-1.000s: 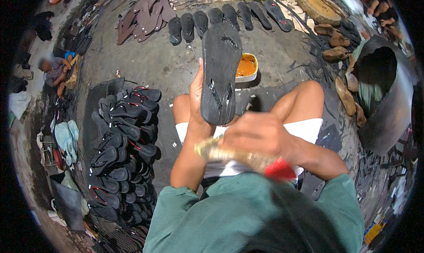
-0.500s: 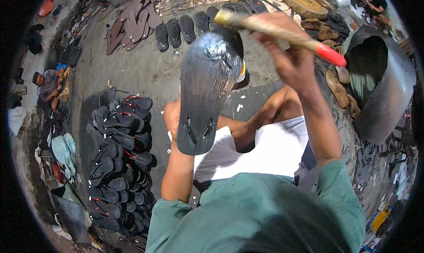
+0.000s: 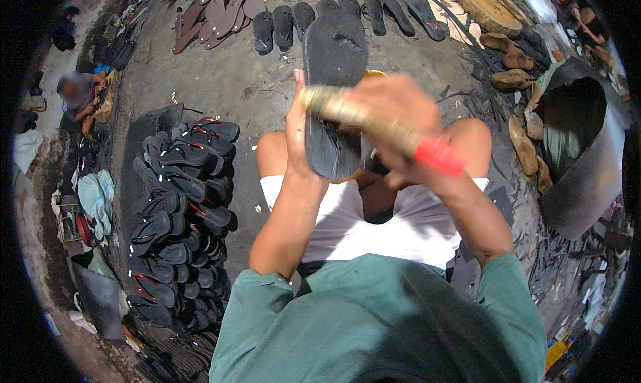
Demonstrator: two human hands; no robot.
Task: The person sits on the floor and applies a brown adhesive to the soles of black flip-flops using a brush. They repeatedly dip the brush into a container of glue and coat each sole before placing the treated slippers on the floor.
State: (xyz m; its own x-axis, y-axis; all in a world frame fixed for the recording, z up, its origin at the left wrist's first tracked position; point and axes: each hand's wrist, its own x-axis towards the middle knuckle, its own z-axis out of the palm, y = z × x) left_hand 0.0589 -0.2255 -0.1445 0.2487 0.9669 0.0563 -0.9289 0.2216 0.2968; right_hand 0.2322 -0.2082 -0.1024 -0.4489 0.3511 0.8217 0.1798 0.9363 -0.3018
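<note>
A black flip-flop sole (image 3: 335,52) stands before me, its long side running away from me. Along its left edge my left hand (image 3: 298,132) is closed, the thumb pointing up beside it. My right hand (image 3: 404,116), blurred by motion, grips a brush with a red-ended handle (image 3: 437,154). The brush lies across the lower part of the sole, its pale tip near my left fingers; whether the bristles touch the surface is hard to tell. A yellow-rimmed container (image 3: 376,73) is mostly hidden behind the sole and my right hand.
On the left lies a large pile of black flip-flops (image 3: 180,209). Across the far side are a row of black soles (image 3: 284,28) and brown soles (image 3: 220,12). Wooden shoe lasts (image 3: 513,80) and a curved dark sheet (image 3: 587,176) stand right. Another person (image 3: 80,96) sits far left.
The brush has come down and left from above the sole's far end to its lower part. The sole has shifted away and slightly right, and my left hand now shows along its edge.
</note>
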